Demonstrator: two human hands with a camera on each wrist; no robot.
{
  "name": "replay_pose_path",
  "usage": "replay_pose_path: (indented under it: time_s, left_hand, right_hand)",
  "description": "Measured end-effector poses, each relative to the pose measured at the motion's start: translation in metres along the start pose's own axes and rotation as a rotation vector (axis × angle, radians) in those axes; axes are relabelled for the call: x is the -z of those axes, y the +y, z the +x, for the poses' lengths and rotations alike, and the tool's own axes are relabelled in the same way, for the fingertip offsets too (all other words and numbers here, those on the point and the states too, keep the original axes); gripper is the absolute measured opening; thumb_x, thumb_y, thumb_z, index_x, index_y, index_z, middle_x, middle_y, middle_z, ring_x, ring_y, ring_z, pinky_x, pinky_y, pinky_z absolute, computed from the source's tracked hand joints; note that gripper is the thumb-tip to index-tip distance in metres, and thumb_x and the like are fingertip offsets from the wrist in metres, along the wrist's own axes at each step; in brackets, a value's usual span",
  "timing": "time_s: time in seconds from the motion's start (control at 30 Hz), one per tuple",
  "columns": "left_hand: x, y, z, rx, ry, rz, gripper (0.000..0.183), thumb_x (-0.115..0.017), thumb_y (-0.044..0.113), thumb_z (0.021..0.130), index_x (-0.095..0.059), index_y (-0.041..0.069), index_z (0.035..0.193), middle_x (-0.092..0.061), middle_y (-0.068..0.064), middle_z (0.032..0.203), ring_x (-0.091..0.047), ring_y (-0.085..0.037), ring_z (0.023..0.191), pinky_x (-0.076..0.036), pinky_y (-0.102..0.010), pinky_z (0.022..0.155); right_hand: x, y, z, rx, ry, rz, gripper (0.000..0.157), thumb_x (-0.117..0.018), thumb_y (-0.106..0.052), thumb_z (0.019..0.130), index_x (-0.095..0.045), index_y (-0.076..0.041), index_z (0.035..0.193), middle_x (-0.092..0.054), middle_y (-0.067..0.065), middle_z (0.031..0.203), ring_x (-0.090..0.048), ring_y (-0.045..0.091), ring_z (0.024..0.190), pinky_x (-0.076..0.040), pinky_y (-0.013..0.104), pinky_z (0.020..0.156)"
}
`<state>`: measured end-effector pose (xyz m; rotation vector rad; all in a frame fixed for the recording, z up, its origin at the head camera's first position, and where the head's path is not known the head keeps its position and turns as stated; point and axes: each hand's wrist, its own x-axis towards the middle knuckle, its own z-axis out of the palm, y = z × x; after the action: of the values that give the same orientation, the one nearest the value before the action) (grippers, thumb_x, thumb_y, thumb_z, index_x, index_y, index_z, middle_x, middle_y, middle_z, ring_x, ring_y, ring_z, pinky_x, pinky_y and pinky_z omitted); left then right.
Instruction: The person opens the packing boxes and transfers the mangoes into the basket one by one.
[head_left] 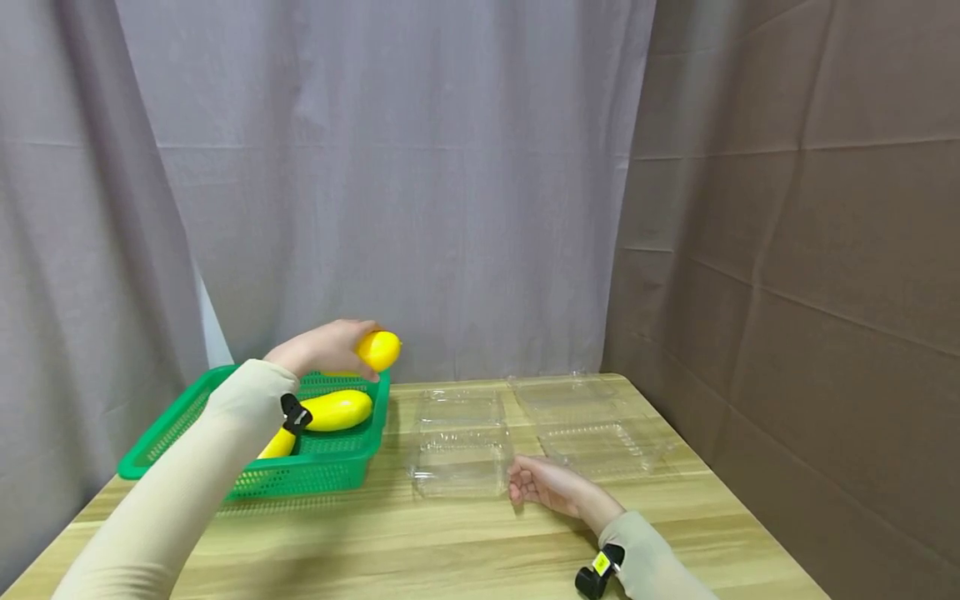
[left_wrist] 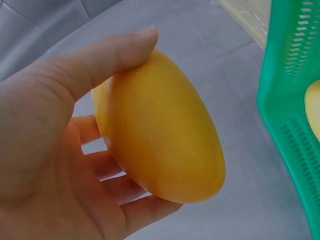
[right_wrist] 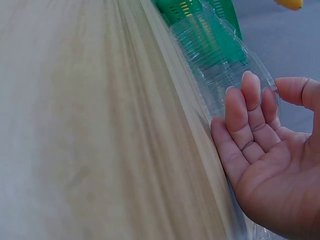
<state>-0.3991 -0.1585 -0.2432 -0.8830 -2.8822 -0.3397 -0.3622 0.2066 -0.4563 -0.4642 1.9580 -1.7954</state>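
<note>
My left hand holds a yellow mango in the air above the far right corner of a green basket. In the left wrist view the thumb lies over the mango and the fingers curl beneath it. More mangoes lie in the basket, partly hidden by the left arm. My right hand is at the right edge of an open clear plastic box, its thumb and forefinger at the rim. The right wrist view shows that box beyond loosely bent fingers.
A second open clear box stands to the right, near the table's right edge. The basket takes up the left part of the wooden table. Grey curtains hang behind the table, and brown cloth hangs on the right.
</note>
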Motion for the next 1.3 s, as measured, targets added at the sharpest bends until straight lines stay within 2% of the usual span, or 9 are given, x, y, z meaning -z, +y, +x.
replay_pose_path:
  time_s: [0.23,0.53,0.83,0.97,1.13,1.3]
  left_hand:
    - [-0.012,-0.015,-0.004,0.102,-0.023,-0.040,0.070,-0.078,0.034,0.073,-0.047,0.007,0.130,-0.059,-0.006,0.106,-0.052,-0.024,0.090,-0.042,-0.041,0.078]
    - [-0.054,-0.038,-0.015,0.239,-0.104,-0.091,0.082,-0.077,0.037,0.072,-0.040,0.002,0.136,-0.056,-0.012,0.114,-0.050,-0.026,0.090,-0.043,-0.042,0.077]
    - [-0.086,-0.055,-0.030,0.316,-0.137,-0.129,0.087,-0.079,0.038,0.071,-0.038,0.001,0.138,-0.053,-0.016,0.121,-0.049,-0.028,0.095,-0.042,-0.049,0.080]
    - [-0.097,-0.060,-0.035,0.317,-0.156,-0.131,0.083,-0.078,0.035,0.072,-0.040,-0.001,0.136,-0.052,-0.018,0.121,-0.049,-0.030,0.096,-0.042,-0.049,0.080]
    - [-0.108,-0.065,-0.039,0.274,-0.159,-0.102,0.072,-0.076,0.030,0.074,-0.045,-0.002,0.130,-0.056,-0.017,0.113,-0.051,-0.030,0.094,-0.041,-0.048,0.081]
    - [-0.117,-0.065,-0.044,0.265,-0.188,-0.115,0.052,-0.063,0.018,0.084,-0.047,0.002,0.130,-0.057,-0.014,0.114,-0.050,-0.028,0.097,-0.039,-0.049,0.084]
  right_hand:
    - [0.004,0.001,0.000,0.001,0.009,0.002,0.016,-0.047,-0.019,0.089,-0.054,-0.006,0.085,-0.060,0.003,0.073,-0.056,0.016,0.069,-0.047,0.030,0.074]
    - [0.003,0.002,0.000,0.003,0.000,0.002,0.019,-0.045,-0.020,0.091,-0.054,-0.003,0.089,-0.060,0.003,0.074,-0.056,0.016,0.070,-0.047,0.031,0.075]
    - [0.000,-0.002,0.001,0.000,0.009,-0.013,0.017,-0.046,-0.019,0.090,-0.053,-0.005,0.086,-0.060,0.003,0.074,-0.055,0.016,0.070,-0.047,0.030,0.074]
    - [-0.001,-0.002,0.001,-0.002,0.010,-0.013,0.017,-0.045,-0.019,0.090,-0.054,-0.005,0.085,-0.060,0.003,0.073,-0.056,0.016,0.069,-0.047,0.030,0.075]
    - [-0.003,-0.002,0.002,-0.001,0.012,-0.008,0.017,-0.046,-0.019,0.090,-0.053,-0.005,0.087,-0.060,0.003,0.073,-0.055,0.016,0.069,-0.047,0.030,0.075]
    - [-0.002,-0.002,0.002,0.003,0.011,-0.003,0.017,-0.046,-0.019,0.090,-0.053,-0.003,0.088,-0.060,0.003,0.073,-0.055,0.015,0.068,-0.047,0.030,0.074]
